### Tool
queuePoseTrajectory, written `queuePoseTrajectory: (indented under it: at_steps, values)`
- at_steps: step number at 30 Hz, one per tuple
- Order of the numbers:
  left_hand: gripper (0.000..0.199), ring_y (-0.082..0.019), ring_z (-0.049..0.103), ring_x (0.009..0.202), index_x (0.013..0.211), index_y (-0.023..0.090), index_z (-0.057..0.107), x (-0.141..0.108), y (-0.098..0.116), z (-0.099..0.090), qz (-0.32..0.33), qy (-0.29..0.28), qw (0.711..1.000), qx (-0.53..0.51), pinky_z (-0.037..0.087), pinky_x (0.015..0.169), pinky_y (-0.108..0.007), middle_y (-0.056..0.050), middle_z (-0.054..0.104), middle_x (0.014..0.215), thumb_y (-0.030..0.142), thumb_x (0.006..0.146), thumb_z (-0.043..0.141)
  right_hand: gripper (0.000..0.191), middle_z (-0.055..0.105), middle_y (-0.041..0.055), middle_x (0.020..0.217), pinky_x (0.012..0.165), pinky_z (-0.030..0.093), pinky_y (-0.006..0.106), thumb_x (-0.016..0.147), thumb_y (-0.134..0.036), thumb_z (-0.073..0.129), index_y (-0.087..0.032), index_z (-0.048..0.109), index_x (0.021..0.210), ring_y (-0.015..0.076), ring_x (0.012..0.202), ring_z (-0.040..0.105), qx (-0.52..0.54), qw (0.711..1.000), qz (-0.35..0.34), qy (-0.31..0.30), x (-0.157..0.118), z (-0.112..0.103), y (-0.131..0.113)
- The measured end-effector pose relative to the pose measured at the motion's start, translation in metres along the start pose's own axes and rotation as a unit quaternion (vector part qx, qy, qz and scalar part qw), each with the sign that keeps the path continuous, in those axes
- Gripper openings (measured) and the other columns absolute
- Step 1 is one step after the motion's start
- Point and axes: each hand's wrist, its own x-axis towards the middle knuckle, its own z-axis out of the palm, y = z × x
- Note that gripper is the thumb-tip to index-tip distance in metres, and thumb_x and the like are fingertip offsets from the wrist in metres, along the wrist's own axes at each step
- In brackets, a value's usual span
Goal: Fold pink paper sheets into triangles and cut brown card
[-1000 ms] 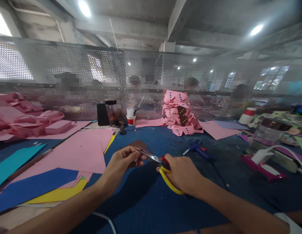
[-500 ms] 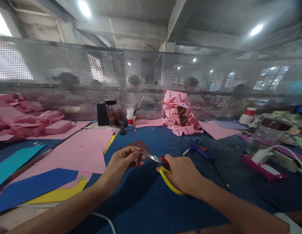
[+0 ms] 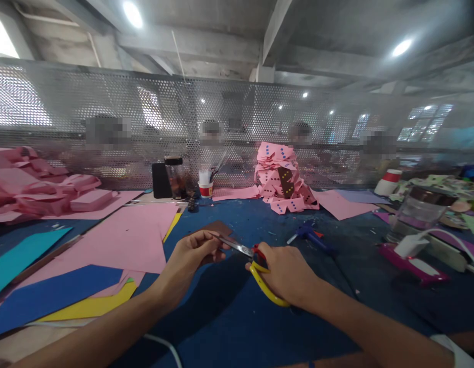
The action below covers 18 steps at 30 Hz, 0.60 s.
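My right hand (image 3: 288, 268) grips a pair of scissors (image 3: 237, 246) by its red and yellow handles, over the middle of the table. The blades point left and appear nearly closed, their tips reaching the fingers of my left hand (image 3: 198, 250). That hand is pinched closed at the scissor tips; whatever lies between its fingers is too small to make out. Just behind it shows a brown sheet of paper (image 3: 219, 226), partly covered by the fingers and blades. I cannot tell whether the left hand touches this sheet.
Pink sheets (image 3: 133, 237) and a blue sheet (image 3: 87, 283) lie left. A blue glue gun (image 3: 311, 236) sits right of the scissors. Behind stand a stack of dotted pink pieces (image 3: 275, 176), a dark-lidded jar (image 3: 176, 179) and a perforated screen (image 3: 229, 110). A magenta power strip (image 3: 417, 266) lies right.
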Motion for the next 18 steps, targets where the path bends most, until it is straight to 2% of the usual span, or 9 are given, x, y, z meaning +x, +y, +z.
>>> queuePoseTrajectory:
  at_steps: [8,18]
  values:
    - [0.024,-0.012,0.062,0.068,0.085,0.015,0.068,0.0001,0.002,0.0015,0.0,0.005,1.0,0.015,0.054,0.075,-0.027,-0.004,0.072,0.085,0.037,0.08,0.076,0.038,0.074,0.0051,0.077,0.057,0.03,0.03,0.094,-0.058,0.047,-0.021,0.056,0.093,0.0251,0.07,0.072,-0.001,1.0,-0.005,0.015,-0.0014,-0.0003,-0.0003]
    - [0.03,-0.014,0.067,0.069,0.089,0.015,0.066,0.0004,0.0017,0.0001,-0.005,0.006,1.0,0.028,0.054,0.075,-0.029,-0.005,0.074,0.086,0.041,0.079,0.076,0.038,0.073,0.005,0.076,0.057,0.028,0.031,0.094,-0.057,0.046,-0.021,0.057,0.095,0.0249,0.07,0.071,-0.006,1.0,-0.006,0.012,-0.0011,0.0012,0.0013]
